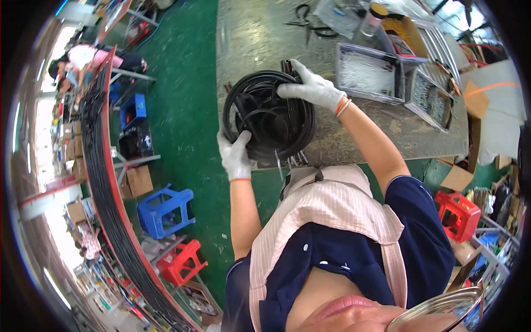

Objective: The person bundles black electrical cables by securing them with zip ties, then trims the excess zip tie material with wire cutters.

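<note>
- Workbench (pixel 387 133): grey metal top, scuffed. Its near edge runs just in front of the person's chest; its left edge drops straight to the green floor (pixel 188 83).
- Open room: a broad strip of bare floor lies left of the bench. Further left stand a blue plastic stool (pixel 166 210) and a red plastic stool (pixel 181 262), well apart from the bench. A second red stool (pixel 457 214) stands at the person's right.
- Coil of black cable (pixel 271 113): lies at the bench's near left corner, its loops reaching almost to both edges.
- Left hand (pixel 235 155): white knit glove, fingers curled over the coil's near left rim, holding it at the bench edge.
- Right hand (pixel 310 87): white knit glove, orange bands at the wrist, fingers spread flat and pressing on the coil's far right side beside a dark plug end (pixel 287 66). Whether the fingers close round any strand cannot be told.
- Containers: a grey rectangular tray of white ties (pixel 368 72) sits just right of the coil; a second tray of small metal parts (pixel 431 99) lies beyond it.
- Packages: brown cardboard boxes (pixel 138 180) stand on the floor at the left; flattened brown cardboard (pixel 459 177) lies beyond the bench's right end.
- Black scissors (pixel 307 22) rest at the bench's far side.
- A long bundle of black cables (pixel 105 188) on a red-edged rack curves along the left.
</note>
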`<state>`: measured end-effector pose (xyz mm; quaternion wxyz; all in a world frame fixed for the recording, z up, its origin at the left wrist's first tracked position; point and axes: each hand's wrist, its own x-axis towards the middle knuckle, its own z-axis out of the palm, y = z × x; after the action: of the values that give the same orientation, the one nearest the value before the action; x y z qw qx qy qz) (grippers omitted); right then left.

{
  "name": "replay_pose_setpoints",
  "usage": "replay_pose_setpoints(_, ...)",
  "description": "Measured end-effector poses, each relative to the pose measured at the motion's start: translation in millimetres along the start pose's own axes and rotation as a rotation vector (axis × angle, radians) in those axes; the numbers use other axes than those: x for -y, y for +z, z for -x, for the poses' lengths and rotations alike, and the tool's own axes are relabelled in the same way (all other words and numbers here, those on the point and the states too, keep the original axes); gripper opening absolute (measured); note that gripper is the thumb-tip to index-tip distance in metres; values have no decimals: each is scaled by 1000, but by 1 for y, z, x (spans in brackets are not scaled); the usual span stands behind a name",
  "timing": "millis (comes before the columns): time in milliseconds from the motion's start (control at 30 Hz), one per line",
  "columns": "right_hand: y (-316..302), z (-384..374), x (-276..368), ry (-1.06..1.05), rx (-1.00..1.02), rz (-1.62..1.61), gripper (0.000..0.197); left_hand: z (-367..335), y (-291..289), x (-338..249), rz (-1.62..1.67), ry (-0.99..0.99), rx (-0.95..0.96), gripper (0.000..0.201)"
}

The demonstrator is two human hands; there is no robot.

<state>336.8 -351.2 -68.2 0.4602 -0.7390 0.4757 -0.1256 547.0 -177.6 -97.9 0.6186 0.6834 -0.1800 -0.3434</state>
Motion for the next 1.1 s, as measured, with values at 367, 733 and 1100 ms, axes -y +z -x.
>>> replay_pose_setpoints(367,29,-6,16,-242,-302,223,80,-19,2,-22,-1136,168,75,86)
replay_pose_setpoints(733,30,-2,1,-237,-358,158,78,-100,45,-35,-1070,715,639,119)
replay_pose_setpoints(1100,48,-12,-3,-251,-460,165,86,-117,37,-27,-1081,1011,595,105)
